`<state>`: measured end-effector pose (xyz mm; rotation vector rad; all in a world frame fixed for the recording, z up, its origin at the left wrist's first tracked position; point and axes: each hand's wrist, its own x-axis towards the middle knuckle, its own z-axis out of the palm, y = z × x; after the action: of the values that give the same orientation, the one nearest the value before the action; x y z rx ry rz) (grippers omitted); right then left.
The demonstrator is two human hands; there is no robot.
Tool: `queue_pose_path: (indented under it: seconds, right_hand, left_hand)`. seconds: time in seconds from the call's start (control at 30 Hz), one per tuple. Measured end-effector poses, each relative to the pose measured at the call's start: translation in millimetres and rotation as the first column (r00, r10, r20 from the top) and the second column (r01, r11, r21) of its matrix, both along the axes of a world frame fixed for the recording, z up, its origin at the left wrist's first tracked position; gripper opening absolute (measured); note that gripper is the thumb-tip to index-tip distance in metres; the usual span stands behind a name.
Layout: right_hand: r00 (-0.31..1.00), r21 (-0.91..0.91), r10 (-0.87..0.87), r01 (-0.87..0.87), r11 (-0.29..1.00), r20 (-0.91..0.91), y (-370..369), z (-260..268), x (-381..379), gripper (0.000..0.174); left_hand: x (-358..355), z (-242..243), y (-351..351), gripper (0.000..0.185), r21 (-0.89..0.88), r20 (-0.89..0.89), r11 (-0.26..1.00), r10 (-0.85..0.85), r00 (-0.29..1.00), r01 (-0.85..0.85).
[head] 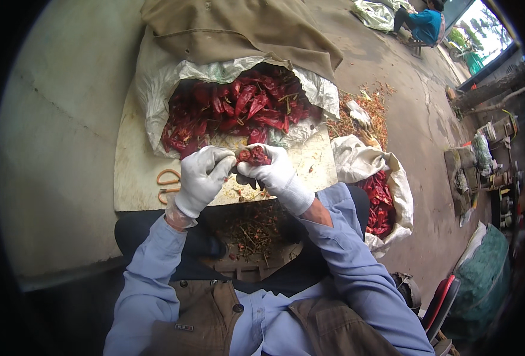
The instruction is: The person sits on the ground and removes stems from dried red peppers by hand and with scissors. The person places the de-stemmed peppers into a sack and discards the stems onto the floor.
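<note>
My right hand (271, 171), in a white glove, is closed around several dried red chilli peppers (254, 155) at the near part of a pale board (311, 155). My left hand (207, 175), also gloved, meets it from the left with thumb and fingertips pinched together by the peppers; whether anything is between those fingertips cannot be made out. Just beyond both hands a white woven sack (155, 102) lies with its mouth towards me, full of dried red chillies (244, 102). Scissors with orange handles (168, 181) lie on the board beside my left hand, partly hidden by it.
A brown cloth (240, 31) covers the sack. On the right stands another sack (403, 196) of red chillies, with a white glove (358, 115) on scraps beyond it. Stems (253, 236) litter the floor between my legs. A person (426, 24) sits far off at upper right.
</note>
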<state>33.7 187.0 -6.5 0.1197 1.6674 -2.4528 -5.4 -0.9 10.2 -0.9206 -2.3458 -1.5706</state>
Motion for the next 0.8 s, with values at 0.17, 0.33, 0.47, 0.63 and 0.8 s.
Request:
queue_pose_path:
  seconds: [0.17, 0.33, 0.47, 0.63, 0.8]
  right_hand:
    - [1.000, -0.023, -0.011, 0.011, 1.000, -0.008, 2, -3, 1, 0.030]
    - [1.000, -0.056, -0.026, 0.026, 0.998, 0.012, 3, -10, 1, 0.026]
    - [0.994, 0.009, -0.034, 0.035, 0.999, -0.100, 4, -8, 4, 0.026]
    - [0.996, 0.051, -0.021, 0.026, 0.998, -0.091, 5, -7, 6, 0.025]
    - [0.995, -0.089, -0.014, 0.005, 0.996, -0.101, 3, -8, 4, 0.027]
  left_hand:
    - [9, -2, 5, 0.013, 0.318, 0.578, 0.943, -0.106, 0.809, -0.103]
    - [9, -4, 8, 0.021, 0.424, 0.631, 0.898, -0.202, 0.749, -0.116]
    - [8, -9, 9, 0.020, 0.487, 0.679, 0.861, -0.269, 0.683, -0.145]
    - [11, -9, 11, 0.019, 0.644, 0.706, 0.731, -0.452, 0.545, -0.228]
    - [15, -2, 11, 0.019, 0.655, 0.727, 0.698, -0.477, 0.494, -0.290]
